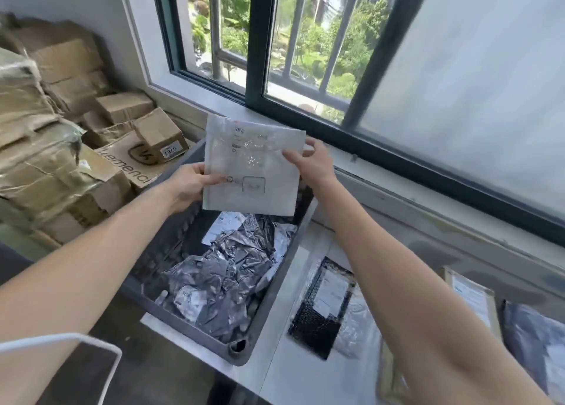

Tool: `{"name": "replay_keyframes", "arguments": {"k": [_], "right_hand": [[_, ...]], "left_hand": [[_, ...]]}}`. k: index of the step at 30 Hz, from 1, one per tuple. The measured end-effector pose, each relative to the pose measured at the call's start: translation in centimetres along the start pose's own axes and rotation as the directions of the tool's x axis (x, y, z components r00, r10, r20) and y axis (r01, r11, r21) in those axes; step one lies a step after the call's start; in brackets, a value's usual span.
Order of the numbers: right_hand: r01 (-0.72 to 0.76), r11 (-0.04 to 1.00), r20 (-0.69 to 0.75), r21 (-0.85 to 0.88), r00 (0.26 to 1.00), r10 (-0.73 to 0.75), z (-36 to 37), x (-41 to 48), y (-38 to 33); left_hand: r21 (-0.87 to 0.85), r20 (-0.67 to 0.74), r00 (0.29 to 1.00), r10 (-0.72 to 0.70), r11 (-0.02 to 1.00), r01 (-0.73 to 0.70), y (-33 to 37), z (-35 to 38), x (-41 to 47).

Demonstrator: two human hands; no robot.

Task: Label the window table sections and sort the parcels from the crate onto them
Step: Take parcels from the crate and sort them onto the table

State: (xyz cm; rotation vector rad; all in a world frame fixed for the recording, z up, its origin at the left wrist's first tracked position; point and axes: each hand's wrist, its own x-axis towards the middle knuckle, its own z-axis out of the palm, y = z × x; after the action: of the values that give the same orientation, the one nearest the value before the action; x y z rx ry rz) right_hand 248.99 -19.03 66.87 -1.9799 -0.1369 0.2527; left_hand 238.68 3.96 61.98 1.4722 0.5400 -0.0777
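Progress check from the middle of the sort. I've got a white padded mailer [252, 169] up over the far end of the crate [238, 348], label side facing me. My left hand [186, 186] pinches its left edge, thumb on the front. My right hand [308, 160] is curled round the upper right edge. So both are clamped on the same parcel, and it touches nothing else.

Done so far, going by what's lying there: on the table [284, 371], at about 3 to 4 o'clock from the crate, a black parcel [321, 306] lies flat with a clear bag [356, 328] just beside it. Further toward 3 o'clock there's a brown flat parcel [472, 300] and a dark bag [532, 337]. So at least a few are sorted into what look like separate spots. I can't make out the section labels anywhere, so no idea if that part is done.

Left to do: plenty. The crate bottom is covered with crumpled silver-grey bags [226, 270], some with white slips showing. I'd call it well under halfway. This mailer needs its address read and a spot on the table off at 3 o'clock, I reckon. The cardboard boxes [61, 129] stacked at 9 o'clock don't look like part of this job.
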Motion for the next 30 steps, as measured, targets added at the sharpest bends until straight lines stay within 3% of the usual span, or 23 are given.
{"name": "replay_keyframes", "arguments": {"k": [2, 5, 11, 17, 25, 30], "right_hand": [[-0.065, 0.991, 0.012, 0.114, 0.998, 0.064, -1.4, -0.7, 1.1], [-0.042, 0.979, -0.071, 0.2, 0.996, 0.057, -3.7, -1.8, 2.5], [-0.031, 0.982, -0.203, 0.188, 0.977, 0.069, -10.1, -3.5, 4.9], [-0.099, 0.978, -0.299, 0.185, 0.942, 0.152, -15.3, -4.9, 8.3], [-0.224, 0.964, -0.477, 0.144, 0.837, 0.266, -18.4, -6.8, 12.8], [-0.379, 0.922, -0.577, 0.079, 0.737, 0.353, -18.4, -8.2, 15.6]], "left_hand": [[-0.053, -0.007, 1.0, 0.019, 0.998, -0.019, 1.1, 2.0, -0.2], [-0.035, 0.031, 0.999, 0.021, 0.999, -0.02, 2.0, 5.0, -0.5], [0.028, 0.087, 0.995, 0.058, 0.998, -0.061, 2.8, 11.3, -0.9], [0.073, -0.022, 0.99, 0.137, 0.988, -0.135, 2.4, 17.9, -0.7], [0.407, -0.085, 0.95, 0.302, 0.881, -0.243, 0.8, 24.6, -1.2], [0.568, -0.029, 0.971, 0.237, 0.803, -0.179, -1.2, 28.3, -1.9]]}}
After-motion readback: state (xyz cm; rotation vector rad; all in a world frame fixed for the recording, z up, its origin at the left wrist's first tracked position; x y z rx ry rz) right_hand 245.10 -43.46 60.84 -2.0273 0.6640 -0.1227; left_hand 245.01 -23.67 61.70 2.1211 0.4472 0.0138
